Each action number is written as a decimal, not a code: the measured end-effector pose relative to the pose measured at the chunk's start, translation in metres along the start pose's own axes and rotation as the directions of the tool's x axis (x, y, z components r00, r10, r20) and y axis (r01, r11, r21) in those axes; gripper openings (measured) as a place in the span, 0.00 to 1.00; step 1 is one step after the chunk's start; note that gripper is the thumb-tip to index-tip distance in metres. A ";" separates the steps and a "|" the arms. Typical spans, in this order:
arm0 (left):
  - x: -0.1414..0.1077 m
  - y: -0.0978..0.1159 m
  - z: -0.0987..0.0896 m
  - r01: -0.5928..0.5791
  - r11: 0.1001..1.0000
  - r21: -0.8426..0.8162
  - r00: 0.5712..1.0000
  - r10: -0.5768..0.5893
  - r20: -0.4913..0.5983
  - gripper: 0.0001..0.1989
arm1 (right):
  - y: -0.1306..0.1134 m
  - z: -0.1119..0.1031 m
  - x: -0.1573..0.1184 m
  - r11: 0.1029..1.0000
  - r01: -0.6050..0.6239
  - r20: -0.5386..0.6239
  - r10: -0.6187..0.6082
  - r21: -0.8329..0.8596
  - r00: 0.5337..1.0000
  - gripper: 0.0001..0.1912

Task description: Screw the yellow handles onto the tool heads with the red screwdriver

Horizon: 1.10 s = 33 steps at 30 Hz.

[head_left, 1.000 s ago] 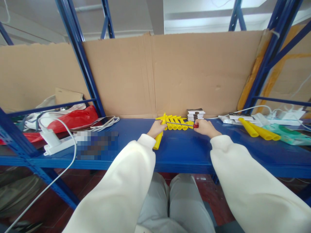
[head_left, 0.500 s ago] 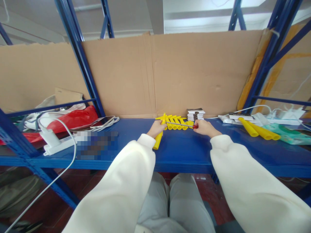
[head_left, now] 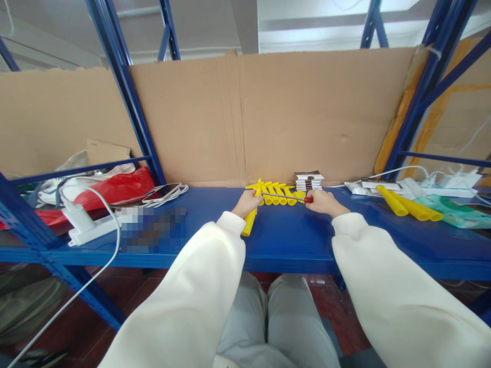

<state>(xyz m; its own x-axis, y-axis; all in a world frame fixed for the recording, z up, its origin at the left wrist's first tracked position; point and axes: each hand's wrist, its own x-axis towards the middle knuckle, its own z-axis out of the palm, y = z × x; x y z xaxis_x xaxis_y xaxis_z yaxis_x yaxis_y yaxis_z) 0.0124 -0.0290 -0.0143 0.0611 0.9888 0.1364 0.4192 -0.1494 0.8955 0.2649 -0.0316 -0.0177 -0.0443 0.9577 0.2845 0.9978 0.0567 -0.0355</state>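
My left hand (head_left: 244,204) is closed around a yellow tube (head_left: 249,224), whose top end carries short cross-shaped arms. The lower end of that tube points toward the front edge of the shelf. In my right hand (head_left: 324,203) is the red handle of a screwdriver (head_left: 282,196), held level. Its thin metal shaft runs left to the yellow tube just above my left fingers; the exact contact of the tip is too small to make out. Behind the shaft lies a row of several similar yellow tubes (head_left: 275,201), their round open ends facing me.
A stack of small black-and-white packs (head_left: 309,181) stands by the cardboard wall (head_left: 307,117). More yellow tubes (head_left: 412,206) and a green packet (head_left: 460,212) lie on the right. On the left are a white power strip (head_left: 92,232), a cable and a red bag (head_left: 115,189).
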 end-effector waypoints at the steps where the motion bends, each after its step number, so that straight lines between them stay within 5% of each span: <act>1: 0.000 0.000 0.000 0.001 1.000 0.000 1.000 -0.001 0.001 0.07 | 0.000 0.000 0.000 1.000 -0.001 0.007 0.001 -0.003 1.000 0.06; 33: -0.002 0.002 0.000 0.008 1.000 -0.013 1.000 -0.008 -0.003 0.09 | 0.002 0.002 0.001 1.000 0.005 -0.014 -0.005 -0.012 1.000 0.08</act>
<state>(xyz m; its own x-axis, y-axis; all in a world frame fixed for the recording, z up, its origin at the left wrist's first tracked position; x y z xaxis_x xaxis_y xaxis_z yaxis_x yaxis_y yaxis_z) 0.0136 -0.0308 -0.0126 0.0555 0.9899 0.1308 0.4081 -0.1420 0.9018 0.2673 -0.0298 -0.0190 -0.0483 0.9534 0.2979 0.9981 0.0576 -0.0225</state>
